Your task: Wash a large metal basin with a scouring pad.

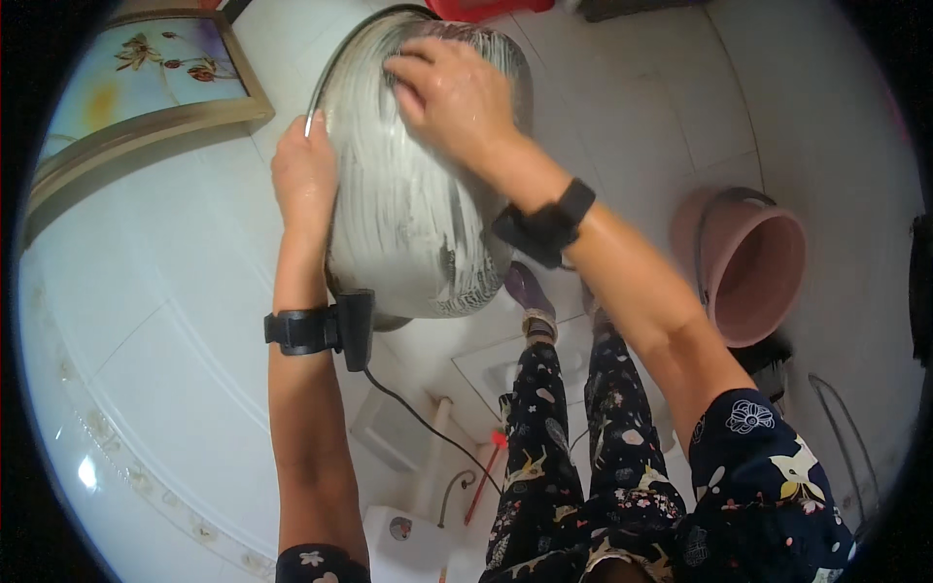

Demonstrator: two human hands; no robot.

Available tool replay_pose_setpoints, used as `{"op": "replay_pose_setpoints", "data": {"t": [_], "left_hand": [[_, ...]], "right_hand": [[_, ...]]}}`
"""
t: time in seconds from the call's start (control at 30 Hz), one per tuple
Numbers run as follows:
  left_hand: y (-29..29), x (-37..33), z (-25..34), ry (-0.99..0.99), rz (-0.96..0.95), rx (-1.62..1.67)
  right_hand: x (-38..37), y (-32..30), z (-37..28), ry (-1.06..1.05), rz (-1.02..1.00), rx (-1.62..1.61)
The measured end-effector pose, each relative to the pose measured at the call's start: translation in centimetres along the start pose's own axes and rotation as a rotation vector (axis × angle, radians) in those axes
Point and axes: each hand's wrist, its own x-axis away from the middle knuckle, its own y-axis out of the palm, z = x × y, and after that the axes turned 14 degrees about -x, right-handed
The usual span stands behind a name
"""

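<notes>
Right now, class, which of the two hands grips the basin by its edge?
The person's left hand, closed on the edge of the basin; the right hand instead lies over its white-streaked surface, fingers curled.

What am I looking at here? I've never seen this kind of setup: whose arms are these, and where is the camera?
There is no robot here, just a person's two bare hands. The single picture comes from a wide fisheye camera on the person's head, looking down, so straight edges bend near its rim.

The left hand grips the edge of a large metal basin, whose rounded outside carries white streaks that look like foam. The right hand lies against that coated side with fingers curled; whether it holds anything is hidden. Each wrist wears a black strapped device.

On the tiled floor to the right is a pink bucket; a framed flower picture shows at upper left.
</notes>
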Motion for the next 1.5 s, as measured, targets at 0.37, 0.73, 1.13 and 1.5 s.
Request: {"op": "replay_pose_setpoints", "data": {"t": [0.37, 0.73, 1.13, 1.5], "left_hand": [[-0.7, 1.3, 2.2, 0.082, -0.093, -0.054], [-0.3, 1.6, 4.2, 0.042, -0.206, 0.028], [1.0, -4.3, -0.7, 0.171, -0.055, -0.024], [-0.5, 3.5, 2.3, 0.2, -0.133, 0.189]], "right_hand": [[13.7, 1.2, -8.2, -0.57, -0.695, 0.056], [-1.3, -4.2, 6.1, 0.12, -0.037, 0.165], [19.5, 1.7, -3.7, -0.595, -0.501, 0.001], [0.0, -6.5, 10.2, 0.539, -0.135, 0.012]]}}
